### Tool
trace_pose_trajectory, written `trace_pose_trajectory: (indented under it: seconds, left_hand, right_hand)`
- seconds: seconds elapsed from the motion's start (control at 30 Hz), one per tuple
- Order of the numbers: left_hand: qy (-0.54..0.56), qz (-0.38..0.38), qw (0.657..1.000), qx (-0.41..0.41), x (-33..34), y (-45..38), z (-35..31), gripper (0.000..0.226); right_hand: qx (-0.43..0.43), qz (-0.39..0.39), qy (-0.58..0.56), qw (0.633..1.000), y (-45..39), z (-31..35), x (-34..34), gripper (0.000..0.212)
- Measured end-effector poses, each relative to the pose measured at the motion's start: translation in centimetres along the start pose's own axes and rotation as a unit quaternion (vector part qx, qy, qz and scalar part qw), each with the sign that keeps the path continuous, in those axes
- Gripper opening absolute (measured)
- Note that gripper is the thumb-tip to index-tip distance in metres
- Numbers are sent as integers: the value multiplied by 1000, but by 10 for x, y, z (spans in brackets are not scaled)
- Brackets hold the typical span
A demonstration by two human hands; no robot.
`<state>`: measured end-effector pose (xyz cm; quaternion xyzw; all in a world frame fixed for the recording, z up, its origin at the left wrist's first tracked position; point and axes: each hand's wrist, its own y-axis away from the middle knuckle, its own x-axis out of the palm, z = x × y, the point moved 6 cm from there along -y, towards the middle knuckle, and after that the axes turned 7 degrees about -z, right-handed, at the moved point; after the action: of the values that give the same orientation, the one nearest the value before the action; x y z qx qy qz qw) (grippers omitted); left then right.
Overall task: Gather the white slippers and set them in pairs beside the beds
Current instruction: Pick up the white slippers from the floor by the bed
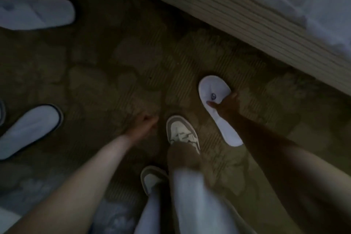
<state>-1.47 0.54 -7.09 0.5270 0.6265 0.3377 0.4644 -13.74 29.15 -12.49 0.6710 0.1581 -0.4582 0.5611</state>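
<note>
- Down on the carpet (117,59), close to the bed (256,11), lies one white slipper (218,108) with a small dark logo on its top.
- The right hand (226,103) is on that slipper. Its thumb lies across the top and the fingers go down the far side, so it looks like it is gripping the slipper around the middle. The room is dark, so I cannot tell if the slipper is off the floor or not.
- The left hand (144,123) is blurry. It hangs low over the carpet, a little left of the person's shoe (182,133). It looks loosely curled and I see nothing in it.
- Two more white slippers are well apart from this one, over on the left. One slipper near the left edge (32,131) has a dark rim. Another slipper far on the left (36,13) lies flat on its own.
- A bit of something else shows at the very left edge, but it is too cut off to name.
- The job looks like it is just getting going. No pair is set side by side by the bed yet.
- I think the slipper by the bed still needs a partner, and the ones on the left still need picking up.
</note>
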Motion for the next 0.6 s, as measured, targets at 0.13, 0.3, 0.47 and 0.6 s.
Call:
trace_pose_trajectory:
  seconds: [0.13, 0.3, 0.47, 0.6]
  left_hand:
    - [0, -13, 1000, 3, 10, -8, 5, 9]
    - [-1, -22, 1000, 4, 6, 3, -7, 20]
    - [7, 3, 999, -40, -9, 48, -18, 22]
    - [20, -1, 996, -89, -52, 92, -37, 44]
  right_hand:
    - [-8, -78, 30, 996, 12, 3, -1, 131]
    - [32, -103, 31, 994, 23, 2, -16, 136]
    - [-71, -4, -82, 994, 39, 19, -52, 71]
    - [-140, 46, -137, 980, 74, 66, -104, 72]
